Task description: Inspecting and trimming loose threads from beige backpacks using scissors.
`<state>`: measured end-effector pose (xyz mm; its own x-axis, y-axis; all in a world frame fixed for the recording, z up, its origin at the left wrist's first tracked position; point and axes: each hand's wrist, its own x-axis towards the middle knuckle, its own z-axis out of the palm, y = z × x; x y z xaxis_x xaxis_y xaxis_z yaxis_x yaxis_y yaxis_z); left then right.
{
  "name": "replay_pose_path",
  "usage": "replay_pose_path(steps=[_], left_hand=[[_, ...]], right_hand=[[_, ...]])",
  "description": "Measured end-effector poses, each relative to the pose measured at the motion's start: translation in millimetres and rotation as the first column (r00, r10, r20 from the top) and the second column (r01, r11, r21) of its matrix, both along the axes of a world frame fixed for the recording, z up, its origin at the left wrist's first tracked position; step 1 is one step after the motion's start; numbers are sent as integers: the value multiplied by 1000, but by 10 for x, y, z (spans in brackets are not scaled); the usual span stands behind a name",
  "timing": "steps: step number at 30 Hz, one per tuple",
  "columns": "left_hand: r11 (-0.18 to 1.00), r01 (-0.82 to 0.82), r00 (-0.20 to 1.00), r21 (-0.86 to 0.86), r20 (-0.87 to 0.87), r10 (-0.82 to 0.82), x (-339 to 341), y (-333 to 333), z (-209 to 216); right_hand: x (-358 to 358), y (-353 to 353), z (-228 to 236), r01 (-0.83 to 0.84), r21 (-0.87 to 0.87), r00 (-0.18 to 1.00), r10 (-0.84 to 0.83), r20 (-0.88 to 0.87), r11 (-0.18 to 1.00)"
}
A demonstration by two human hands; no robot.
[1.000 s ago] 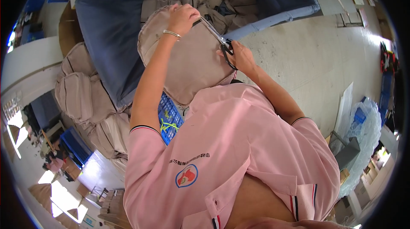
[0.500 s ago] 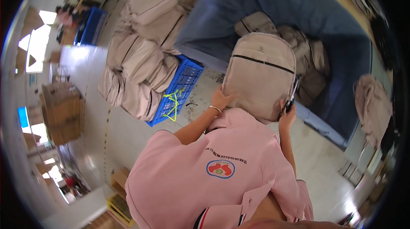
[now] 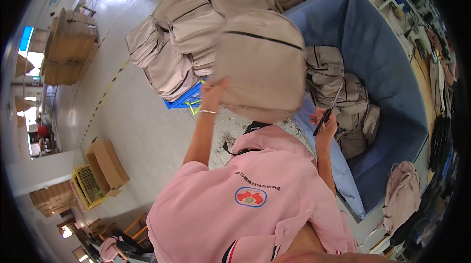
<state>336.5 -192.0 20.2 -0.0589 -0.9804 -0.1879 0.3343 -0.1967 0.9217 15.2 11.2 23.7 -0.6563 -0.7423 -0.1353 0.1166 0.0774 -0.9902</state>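
A beige backpack [image 3: 260, 71] with a dark zip line across its upper part hangs in front of me, slightly blurred by motion. At its lower left corner my left hand [image 3: 214, 95] is closed on the fabric, a bracelet on that wrist. My right hand [image 3: 325, 124] is apart from the backpack, with its fingers round the dark handles of a pair of scissors [image 3: 329, 111]. The scissor blades point up over the blue fabric-walled bin [image 3: 387, 47]. More beige backpacks [image 3: 351, 91] lie heaped inside that bin.
To the left rises a pile of beige backpacks [image 3: 196, 22] on a blue crate [image 3: 182, 100]. A single bag [image 3: 402, 194] hangs at the right by the worktable. An open cardboard box [image 3: 107, 165] and a yellow crate [image 3: 88, 187] stand on the floor at lower left.
The backpack has swung left and up, toward the pile. My right hand has let go of its edge and keeps the scissors. The view has turned as well.
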Motion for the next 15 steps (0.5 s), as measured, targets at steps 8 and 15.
replay_pose_path(steps=[8, 15], left_hand=[[904, -380, 901, -195, 143, 410, 2334, -657, 605], [925, -370, 234, -82, 956, 179, 2793, -1415, -655]], right_hand=[[-94, -14, -299, -32, 128, 999, 35, -20, 991], [-315, 140, -391, 100, 318, 994, -79, -78, 943]])
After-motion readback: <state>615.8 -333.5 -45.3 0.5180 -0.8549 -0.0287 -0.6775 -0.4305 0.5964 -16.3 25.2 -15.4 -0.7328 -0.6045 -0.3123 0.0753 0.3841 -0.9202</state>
